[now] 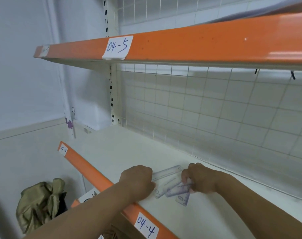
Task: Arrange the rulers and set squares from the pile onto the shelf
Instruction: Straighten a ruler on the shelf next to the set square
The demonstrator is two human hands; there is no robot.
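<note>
A small heap of clear plastic rulers and set squares (171, 184) with purple markings lies on the white shelf (122, 152) labelled 04-4, near its orange front edge. My left hand (138, 180) rests knuckles-up on the left end of the heap, with its fingers curled over the pieces. My right hand (200, 178) pinches the right end of a set square (181, 192). A long clear ruler (167, 171) lies behind, between both hands. My fingertips are hidden under the knuckles.
An orange-fronted shelf (198, 42) labelled 04-5 hangs overhead. A white wire grid (215, 109) backs the shelf. The shelf surface stretches bare to the left and right of the heap. An olive bag (41, 202) sits on the floor at lower left.
</note>
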